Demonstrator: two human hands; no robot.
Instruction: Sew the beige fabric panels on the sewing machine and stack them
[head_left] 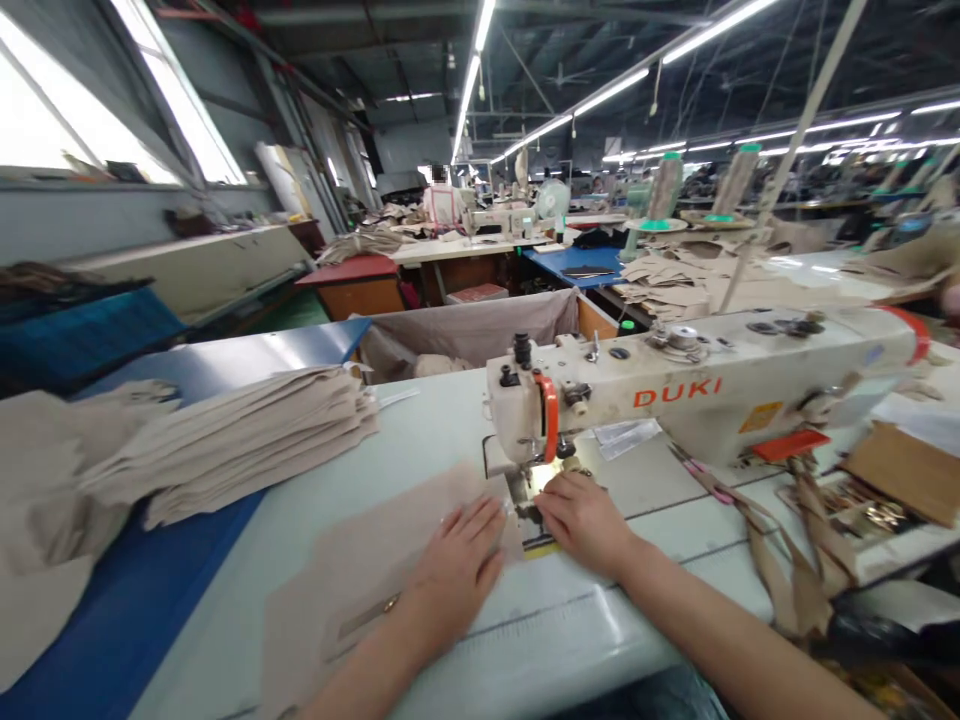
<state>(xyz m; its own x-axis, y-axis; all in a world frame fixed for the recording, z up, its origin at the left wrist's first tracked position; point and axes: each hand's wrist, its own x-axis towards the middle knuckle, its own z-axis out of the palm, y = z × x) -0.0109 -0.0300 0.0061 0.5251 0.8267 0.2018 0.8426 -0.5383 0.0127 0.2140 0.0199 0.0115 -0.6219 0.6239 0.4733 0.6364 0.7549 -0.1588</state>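
Note:
A beige fabric panel (360, 560) lies flat on the pale table left of the white sewing machine (600, 385), its right edge by the needle area. My left hand (461, 555) rests on this panel with fingers stretched out. Near the wrist, a narrow strip with a small brass-coloured metal piece (391, 603) shows on the fabric. My right hand (581, 515) is close beside the lit presser foot (536, 480), its fingers bent and pressed together. Whatever those fingertips pinch, if anything, is hidden.
Stacked beige fabric pieces (262, 430) lie at the left, partly over a blue surface (172, 600). To the right are pink-handled scissors (712, 485), beige strips (795, 560) and a box of metal parts (881, 510). A cloth-lined bin (480, 330) stands behind the table.

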